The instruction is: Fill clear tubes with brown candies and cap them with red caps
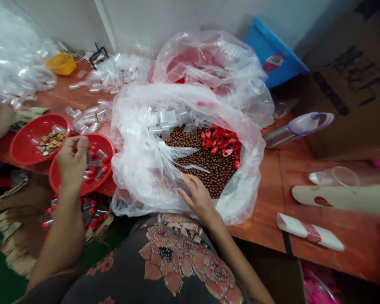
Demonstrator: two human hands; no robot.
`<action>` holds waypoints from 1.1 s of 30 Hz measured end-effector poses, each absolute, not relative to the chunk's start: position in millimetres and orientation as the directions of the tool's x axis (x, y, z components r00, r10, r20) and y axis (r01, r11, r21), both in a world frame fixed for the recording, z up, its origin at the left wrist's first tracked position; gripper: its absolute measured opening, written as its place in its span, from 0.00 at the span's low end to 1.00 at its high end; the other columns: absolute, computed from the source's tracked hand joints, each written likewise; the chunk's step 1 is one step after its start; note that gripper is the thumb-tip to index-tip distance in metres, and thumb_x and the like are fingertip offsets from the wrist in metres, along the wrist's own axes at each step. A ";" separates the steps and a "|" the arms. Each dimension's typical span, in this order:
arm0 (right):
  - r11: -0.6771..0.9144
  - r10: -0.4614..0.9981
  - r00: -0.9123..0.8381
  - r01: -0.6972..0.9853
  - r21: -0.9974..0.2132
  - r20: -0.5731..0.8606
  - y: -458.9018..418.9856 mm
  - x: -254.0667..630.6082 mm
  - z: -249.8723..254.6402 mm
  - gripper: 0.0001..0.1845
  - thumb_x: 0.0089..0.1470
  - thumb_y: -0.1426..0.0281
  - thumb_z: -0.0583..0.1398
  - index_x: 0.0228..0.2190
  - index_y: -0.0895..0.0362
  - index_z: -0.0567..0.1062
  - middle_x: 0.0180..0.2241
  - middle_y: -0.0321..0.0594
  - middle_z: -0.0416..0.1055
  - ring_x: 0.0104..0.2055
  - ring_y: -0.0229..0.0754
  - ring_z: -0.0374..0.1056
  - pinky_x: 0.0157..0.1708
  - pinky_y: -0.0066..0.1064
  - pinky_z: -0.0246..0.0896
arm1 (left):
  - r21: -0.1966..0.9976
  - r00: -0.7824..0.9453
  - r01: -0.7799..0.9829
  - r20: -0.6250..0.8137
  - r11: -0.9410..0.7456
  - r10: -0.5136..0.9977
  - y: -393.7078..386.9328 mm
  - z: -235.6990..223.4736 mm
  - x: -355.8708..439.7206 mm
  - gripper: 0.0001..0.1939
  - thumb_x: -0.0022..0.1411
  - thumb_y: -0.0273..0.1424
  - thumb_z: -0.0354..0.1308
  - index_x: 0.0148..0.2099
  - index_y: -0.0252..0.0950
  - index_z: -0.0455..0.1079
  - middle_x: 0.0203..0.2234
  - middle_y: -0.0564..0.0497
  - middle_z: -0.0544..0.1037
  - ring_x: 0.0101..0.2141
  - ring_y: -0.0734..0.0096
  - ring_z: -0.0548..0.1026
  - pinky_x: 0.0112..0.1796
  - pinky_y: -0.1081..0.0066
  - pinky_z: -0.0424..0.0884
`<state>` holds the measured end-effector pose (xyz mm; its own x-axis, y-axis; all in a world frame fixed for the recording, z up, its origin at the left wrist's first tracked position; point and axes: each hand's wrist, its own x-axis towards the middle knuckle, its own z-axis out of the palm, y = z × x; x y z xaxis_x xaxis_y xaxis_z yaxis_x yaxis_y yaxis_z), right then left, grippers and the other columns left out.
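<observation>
My left hand (72, 161) is raised over two red bowls, its fingers curled closed; whatever they hold, if anything, is hidden. One red bowl (22, 141) contains small colourful pieces (52, 142). In the nearer red bowl (58, 182) lie clear tubes with red caps (100, 171). My right hand (196, 195) has its fingers stretched out at the near side of a large white plastic bag (136, 169), by a fold of the film. Inside the bag are many small brown balls (217, 179), a heap of red caps (221, 139) and clear tubes (169, 118).
Loose clear tubes (118, 71) and a yellow bowl (61, 63) are at the back left. Behind the bag stand a second plastic bag (240, 71) and a blue tub (269, 50). A lilac-lidded bottle (299, 128) and a cardboard box (345, 105) are on the right.
</observation>
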<state>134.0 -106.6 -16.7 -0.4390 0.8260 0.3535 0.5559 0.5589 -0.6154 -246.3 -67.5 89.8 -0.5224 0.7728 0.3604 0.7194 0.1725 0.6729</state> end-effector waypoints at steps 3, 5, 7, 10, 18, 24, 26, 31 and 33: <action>0.549 0.832 -0.424 0.533 -0.644 0.358 -106.2 137.7 -18.0 0.26 0.65 0.69 0.56 0.63 0.49 0.62 0.51 0.46 0.72 0.54 0.48 0.69 0.53 0.46 0.70 | 0.350 -0.399 0.905 0.509 0.241 0.763 -52.8 94.6 -258.4 0.18 0.63 0.40 0.61 0.50 0.34 0.74 0.44 0.48 0.80 0.47 0.58 0.73 0.54 0.56 0.66; 0.539 0.836 -0.430 0.528 -0.656 0.341 -105.1 138.2 -18.9 0.22 0.64 0.69 0.56 0.59 0.50 0.67 0.49 0.46 0.74 0.52 0.47 0.70 0.51 0.45 0.71 | 0.279 -0.273 0.952 0.579 0.128 0.768 -41.0 103.3 -231.8 0.17 0.67 0.39 0.56 0.54 0.36 0.73 0.50 0.47 0.78 0.52 0.59 0.71 0.57 0.56 0.64; 0.533 0.836 -0.445 0.525 -0.663 0.319 -103.7 137.8 -20.7 0.19 0.64 0.70 0.57 0.56 0.52 0.71 0.47 0.45 0.76 0.49 0.46 0.71 0.50 0.43 0.72 | 0.249 -0.098 0.966 0.587 -0.063 0.804 -24.9 110.9 -188.4 0.16 0.70 0.38 0.53 0.53 0.36 0.73 0.49 0.46 0.78 0.51 0.62 0.72 0.55 0.60 0.66; 0.545 0.826 -0.468 0.521 -0.657 0.315 -102.2 136.8 -24.9 0.16 0.64 0.70 0.57 0.53 0.54 0.74 0.44 0.44 0.77 0.46 0.44 0.71 0.48 0.41 0.72 | 0.204 0.303 0.898 0.357 -0.391 0.884 10.3 107.6 -121.7 0.15 0.71 0.32 0.49 0.52 0.37 0.73 0.47 0.46 0.78 0.49 0.65 0.73 0.52 0.65 0.67; 0.560 0.813 -0.484 0.497 -0.662 0.324 -105.4 145.6 -25.0 0.14 0.64 0.70 0.57 0.50 0.53 0.75 0.43 0.42 0.77 0.47 0.42 0.71 0.48 0.39 0.70 | -0.187 0.426 0.851 -0.302 -0.491 0.853 95.7 51.2 -67.8 0.21 0.65 0.19 0.44 0.51 0.33 0.76 0.47 0.37 0.74 0.52 0.50 0.69 0.46 0.59 0.71; 0.414 0.910 -0.257 0.595 -0.689 0.325 -102.7 181.9 -15.1 0.12 0.64 0.71 0.56 0.46 0.53 0.77 0.42 0.43 0.77 0.46 0.45 0.70 0.46 0.42 0.70 | -0.214 0.334 0.888 -0.309 -0.407 0.891 100.9 57.4 -81.6 0.16 0.64 0.28 0.53 0.49 0.29 0.76 0.47 0.32 0.73 0.51 0.45 0.69 0.44 0.58 0.71; 0.327 0.941 -0.147 0.633 -0.701 0.305 -100.5 197.0 -15.6 0.12 0.64 0.70 0.55 0.45 0.54 0.78 0.40 0.44 0.76 0.44 0.45 0.71 0.45 0.43 0.70 | -0.156 0.335 0.913 -0.238 -0.376 0.912 94.2 67.1 -79.0 0.16 0.64 0.29 0.53 0.50 0.29 0.76 0.46 0.33 0.75 0.50 0.46 0.70 0.46 0.58 0.70; 0.163 0.969 0.028 0.667 -0.727 0.244 -84.7 227.3 -21.3 0.16 0.65 0.71 0.52 0.48 0.55 0.76 0.44 0.47 0.74 0.48 0.47 0.72 0.50 0.45 0.70 | 0.392 0.357 0.870 -0.084 -0.298 0.930 58.2 70.6 -36.8 0.16 0.63 0.38 0.57 0.48 0.36 0.78 0.39 0.44 0.81 0.40 0.58 0.76 0.42 0.65 0.67; 0.144 0.969 0.051 0.678 -0.721 0.241 -72.9 235.1 -20.9 0.18 0.64 0.72 0.51 0.50 0.54 0.75 0.47 0.47 0.74 0.50 0.48 0.72 0.53 0.46 0.69 | 0.544 0.381 0.805 -0.170 -0.235 0.909 44.1 53.8 -11.3 0.12 0.59 0.38 0.61 0.40 0.37 0.80 0.34 0.46 0.82 0.34 0.62 0.76 0.38 0.67 0.66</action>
